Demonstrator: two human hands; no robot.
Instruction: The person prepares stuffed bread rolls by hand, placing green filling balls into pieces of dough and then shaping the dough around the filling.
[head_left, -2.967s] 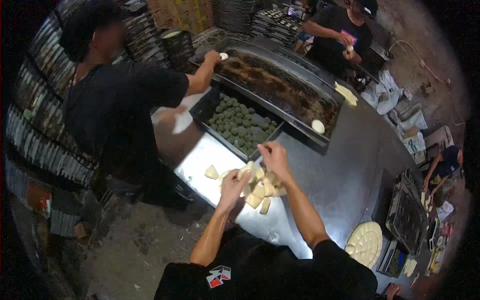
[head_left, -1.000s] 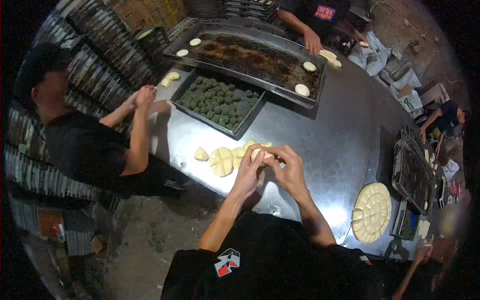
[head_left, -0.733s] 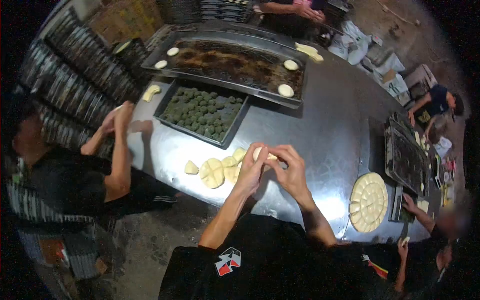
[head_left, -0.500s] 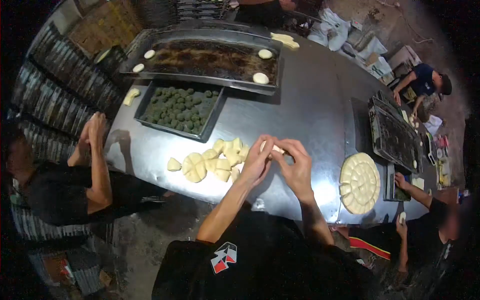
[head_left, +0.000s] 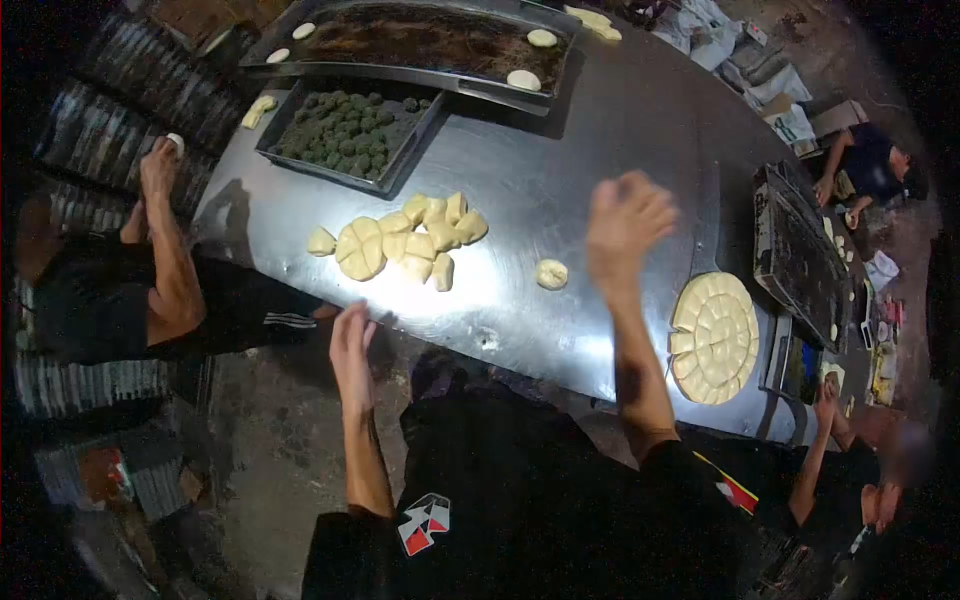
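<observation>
One dough ball (head_left: 551,273) lies between both empty hands.

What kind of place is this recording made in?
Most likely a small bakery's production room. A long steel table holds cut dough pieces, a tray of green balls and a scored dough round, with stacked baking trays alongside and several people working.

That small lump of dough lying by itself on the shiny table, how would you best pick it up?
Take the lone dough piece by its rounded sides, coming straight down from above with the fingertips. It lies low on the steel table, apart from the pile of cut dough wedges, with bare metal all round. Being soft, it probably wants a light pinch. Both the left hand and the right hand are empty.
</observation>
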